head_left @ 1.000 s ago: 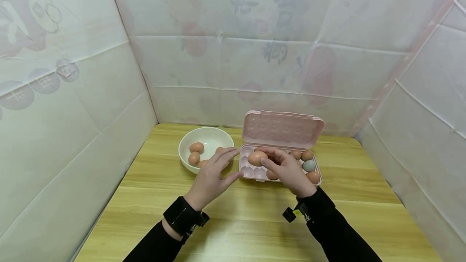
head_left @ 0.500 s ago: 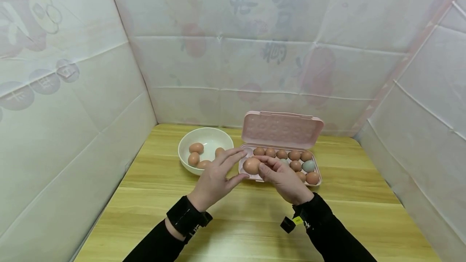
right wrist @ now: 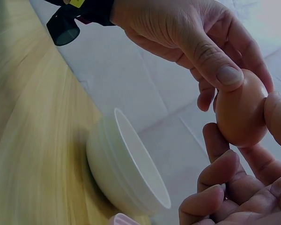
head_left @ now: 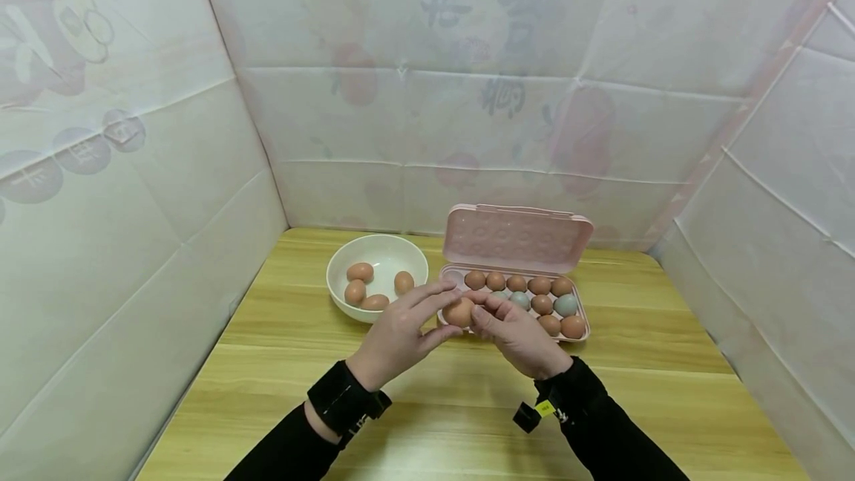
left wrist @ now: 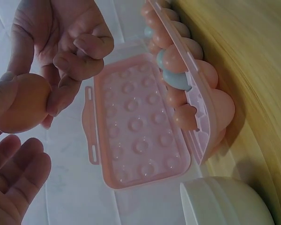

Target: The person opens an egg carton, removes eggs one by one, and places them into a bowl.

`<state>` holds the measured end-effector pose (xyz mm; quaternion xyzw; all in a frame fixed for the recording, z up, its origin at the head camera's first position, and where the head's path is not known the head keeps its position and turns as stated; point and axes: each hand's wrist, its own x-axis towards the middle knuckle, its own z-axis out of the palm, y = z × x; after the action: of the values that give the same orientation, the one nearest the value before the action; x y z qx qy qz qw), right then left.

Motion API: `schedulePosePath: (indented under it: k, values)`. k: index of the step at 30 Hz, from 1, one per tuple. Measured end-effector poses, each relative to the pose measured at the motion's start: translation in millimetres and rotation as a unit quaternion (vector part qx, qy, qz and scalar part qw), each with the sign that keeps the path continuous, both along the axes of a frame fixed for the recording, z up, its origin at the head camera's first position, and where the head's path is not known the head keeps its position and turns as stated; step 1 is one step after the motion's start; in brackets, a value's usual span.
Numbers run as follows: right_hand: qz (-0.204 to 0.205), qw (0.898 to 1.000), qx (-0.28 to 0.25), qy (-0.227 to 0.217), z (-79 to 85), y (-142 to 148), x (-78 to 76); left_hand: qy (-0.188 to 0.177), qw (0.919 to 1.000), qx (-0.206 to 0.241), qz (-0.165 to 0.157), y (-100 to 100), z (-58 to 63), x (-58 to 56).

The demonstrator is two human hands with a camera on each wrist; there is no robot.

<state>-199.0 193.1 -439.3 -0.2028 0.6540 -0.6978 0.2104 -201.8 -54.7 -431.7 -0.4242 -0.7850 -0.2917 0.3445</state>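
Observation:
In the head view, a brown egg (head_left: 458, 312) is held up between my two hands, in front of a pink egg carton (head_left: 580, 338). My right hand (head_left: 522, 336) pinches it from the right with thumb and fingertips. From the left, my left hand (head_left: 402, 334) has its thumb and forefinger on the egg (right wrist: 242, 110); its other fingers are apart from the shell in the left wrist view. The carton's lid (head_left: 519, 237) stands open behind. Several brown eggs (head_left: 539, 286) and a few pale blue-green ones (head_left: 565, 306) sit in its hollows; the hands hide its left part.
A cream bowl (head_left: 341, 303) containing several brown eggs (head_left: 361, 272) stands left of the carton on the wooden table (head_left: 427, 421). Printed cloth walls (head_left: 347, 125) close in the back and both sides.
My right hand has brought the egg left and nearer to me, away from above the carton. My left hand has moved slightly right, and its thumb and forefinger now meet the egg.

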Motion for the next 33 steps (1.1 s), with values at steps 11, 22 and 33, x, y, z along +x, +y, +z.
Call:
schedulePosePath:
  k: [11, 22, 33]
  values:
    - [0.001, 1.000, 0.013, -0.009, -2.7, -2.5, 0.5, -0.035, 0.9990, -0.007, -0.027, 1.0, -3.1, 2.4]
    - [0.002, 1.000, 0.016, -0.015, -3.1, -2.1, 1.4, -0.030, 0.9991, -0.013, -0.027, 1.1, -4.4, 2.6]
    - [0.011, 1.000, 0.008, 0.006, -6.3, -1.9, -0.2, -0.026, 0.9988, -0.016, -0.038, -3.2, -2.6, 0.6]
